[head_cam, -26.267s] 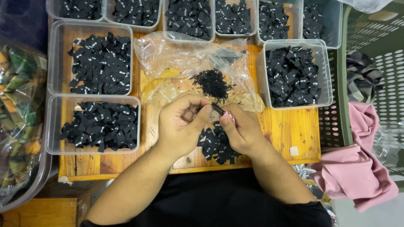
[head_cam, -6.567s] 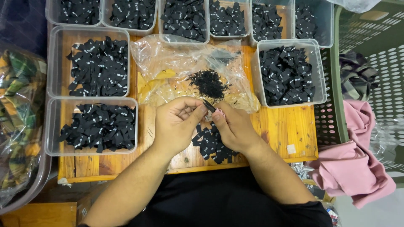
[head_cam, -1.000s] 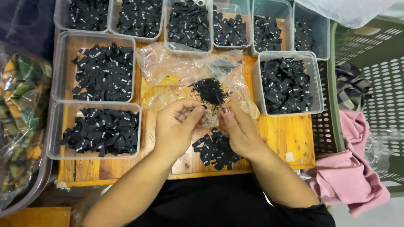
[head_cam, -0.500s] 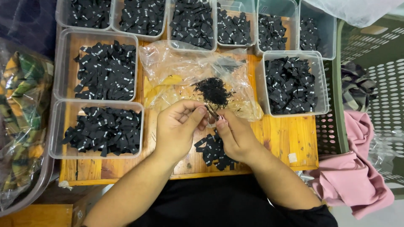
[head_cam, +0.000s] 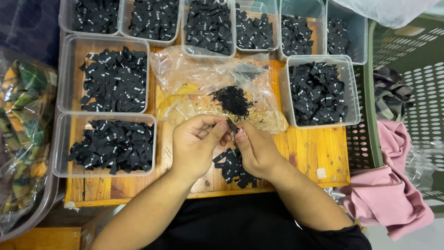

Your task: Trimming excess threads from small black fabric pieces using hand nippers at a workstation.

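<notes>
My left hand [head_cam: 198, 143] and my right hand [head_cam: 255, 149] meet over the middle of a wooden board [head_cam: 319, 153], pinching one small black fabric label [head_cam: 232, 127] between their fingertips. Under my right hand lies a loose pile of black labels [head_cam: 227, 163]. Just beyond my fingers a crumpled clear plastic bag [head_cam: 194, 83] holds a heap of tiny black bits [head_cam: 232, 99].
Clear plastic tubs of black labels stand at the left [head_cam: 102, 78], front left [head_cam: 62, 153], right [head_cam: 284, 88] and in a row along the back [head_cam: 181, 23]. A green perforated basket [head_cam: 416, 92] and pink cloth [head_cam: 393, 199] lie at the right, bagged plaid fabric [head_cam: 21, 134] at the left.
Both hands stay together over the board, still working one label at their fingertips; the view has shifted slightly.
</notes>
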